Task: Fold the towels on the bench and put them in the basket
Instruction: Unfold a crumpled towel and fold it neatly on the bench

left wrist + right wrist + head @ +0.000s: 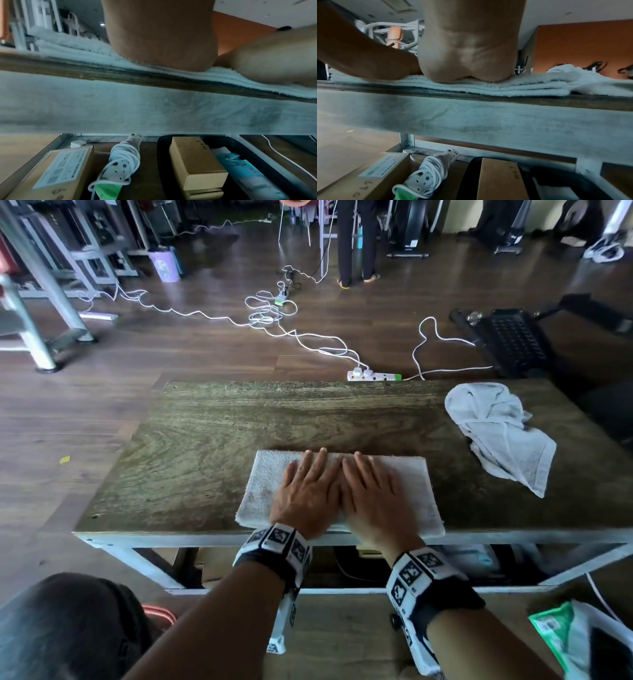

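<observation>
A folded white towel (411, 491) lies at the near edge of the wooden bench (222, 426). My left hand (306, 491) and right hand (371, 491) lie flat on it side by side, fingers straight, pressing it down. Its stacked layers show under the heel of my left hand (161, 40) and of my right hand (469, 47), with the towel (72, 47) spreading along the bench edge (530, 86). A second white towel (496, 433) lies crumpled at the bench's right end. No basket can be made out.
Under the bench a shelf holds cardboard boxes (197, 162), a coiled power strip (123, 155) and a black tray (240, 146). Beyond the bench, white cables (267, 313) and a power strip (373, 375) lie on the floor. A person stands at the back (354, 241).
</observation>
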Available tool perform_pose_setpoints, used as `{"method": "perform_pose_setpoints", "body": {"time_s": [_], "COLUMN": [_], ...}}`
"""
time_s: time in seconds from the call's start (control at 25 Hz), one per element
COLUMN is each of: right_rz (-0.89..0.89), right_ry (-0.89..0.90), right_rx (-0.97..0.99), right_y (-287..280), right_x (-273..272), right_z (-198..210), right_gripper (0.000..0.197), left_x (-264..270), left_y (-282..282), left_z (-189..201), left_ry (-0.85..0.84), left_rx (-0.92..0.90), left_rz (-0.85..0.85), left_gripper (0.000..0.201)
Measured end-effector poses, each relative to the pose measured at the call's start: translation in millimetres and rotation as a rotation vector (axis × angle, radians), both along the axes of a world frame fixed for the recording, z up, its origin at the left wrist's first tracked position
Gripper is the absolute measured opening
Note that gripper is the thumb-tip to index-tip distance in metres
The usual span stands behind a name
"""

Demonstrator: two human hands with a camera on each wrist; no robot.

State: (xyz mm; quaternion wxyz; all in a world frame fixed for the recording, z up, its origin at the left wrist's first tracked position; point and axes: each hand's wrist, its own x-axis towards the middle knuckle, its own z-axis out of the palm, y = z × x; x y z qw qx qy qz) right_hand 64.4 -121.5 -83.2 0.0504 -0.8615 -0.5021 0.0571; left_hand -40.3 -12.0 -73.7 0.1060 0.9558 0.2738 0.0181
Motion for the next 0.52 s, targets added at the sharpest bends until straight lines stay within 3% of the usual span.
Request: {"method": "perform_pose_setpoints", "body": {"time_s": [0.36,0.52], "right_rz": [-0.031,-0.066], "right_ry": [0.001,0.009], "right_rx": [0.056,0.049], "right_y": [-9,-13], "right_x": [2,9], "right_z": [4,4], "right_gripper": [0.07,0.081], "left_x": [-9,-25], "left_y": [8,25], "left_z": [3,3], "left_ry": [-0.003,-0.013], "left_rx": [-0.024,-0.01], "left_rz": [0.027,0.064], "left_gripper": [0.057,0.063]}}
